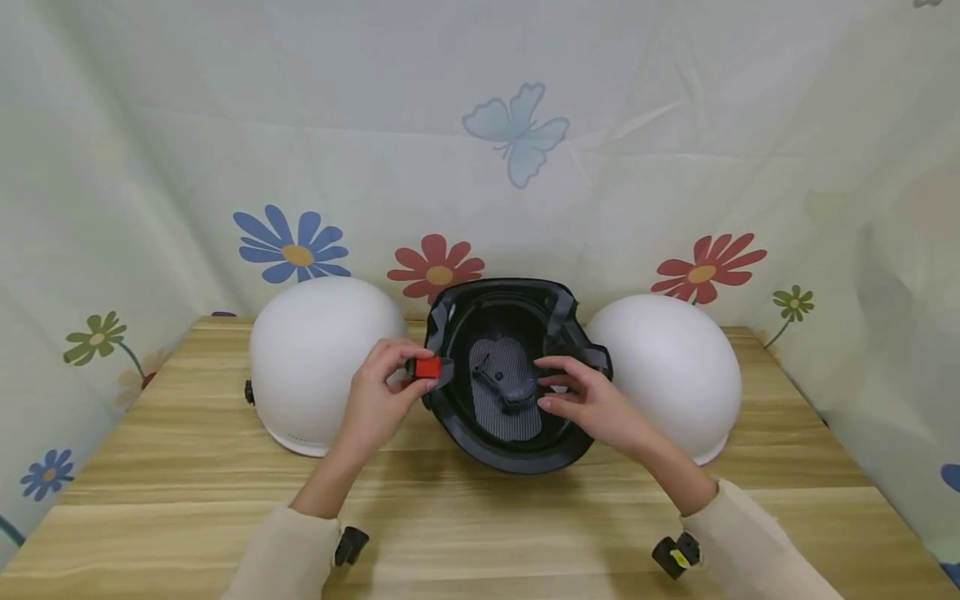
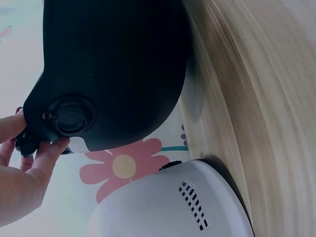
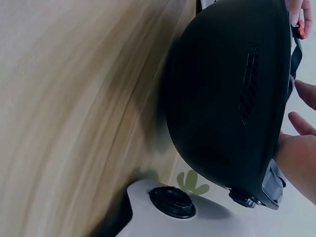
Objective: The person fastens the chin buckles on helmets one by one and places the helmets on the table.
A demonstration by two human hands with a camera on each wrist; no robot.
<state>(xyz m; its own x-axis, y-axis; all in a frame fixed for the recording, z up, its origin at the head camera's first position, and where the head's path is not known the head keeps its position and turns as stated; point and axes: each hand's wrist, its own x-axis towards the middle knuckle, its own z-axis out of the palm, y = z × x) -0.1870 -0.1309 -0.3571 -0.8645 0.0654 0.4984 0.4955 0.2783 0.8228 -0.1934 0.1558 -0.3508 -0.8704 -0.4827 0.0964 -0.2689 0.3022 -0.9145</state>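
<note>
A black helmet (image 1: 525, 460) lies upside down in the middle of the table, its dark inside facing up with a ribbed grey pad and straps. At its left rim my left hand (image 1: 380, 392) pinches a red-and-black strap buckle (image 1: 428, 367) between thumb and fingers. My right hand (image 1: 588, 400) hovers over the helmet's right side, thumb and fingers apart with no clear hold on anything. In the right wrist view, a dark strap (image 3: 295, 61) runs from the buckle down near the right fingers. The left wrist view shows the helmet's smooth outer shell (image 2: 118, 74).
One white helmet (image 1: 322, 358) stands to the left of the black one, another white helmet (image 1: 667, 375) to its right. Both sit close beside it on the wood-grain table (image 1: 480, 533). A flowered curtain (image 1: 375, 183) hangs behind and along the sides.
</note>
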